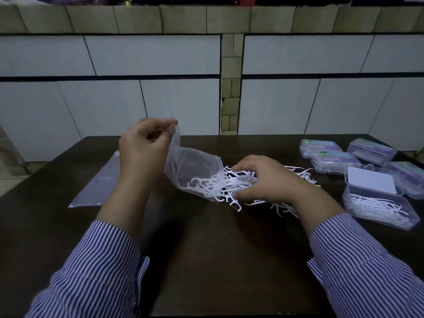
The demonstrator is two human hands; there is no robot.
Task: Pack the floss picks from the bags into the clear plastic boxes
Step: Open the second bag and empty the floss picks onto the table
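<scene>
1. While the left hand (142, 143) pinches the closed end of the clear bag (192, 166) between thumb and fingertips and holds it lifted off the dark table (206, 249), the bag slopes down toward 4 o'clock, so that its open mouth lies on the table beside the right hand (266, 180).

2. The floss picks (227, 182) lie in a loose white heap at the bag's mouth, some inside the film, most spilled out on the table. The heap's long axis runs roughly from 9 o'clock to 3 o'clock.

3. The right hand rests on top of the heap, its fingers curled down into the picks as if gathering a bunch. How many it actually holds I cannot tell, since the fingertips are buried.

4. The relation that matters: the open box (378, 210), already partly filled with picks, sits at about 3 o'clock from the right hand, near it and well apart from the left. The right hand is plainly the nearer one for carrying.

5. The box's long side runs from about 10 to 4 o'clock, so I judge a gathered bunch needs a slight turn to lie along it.

6. Beyond the open box, toward 1 o'clock, stand several closed boxes (321, 148). A flat empty bag (98, 182) lies at 9 o'clock, under the left forearm.
</scene>
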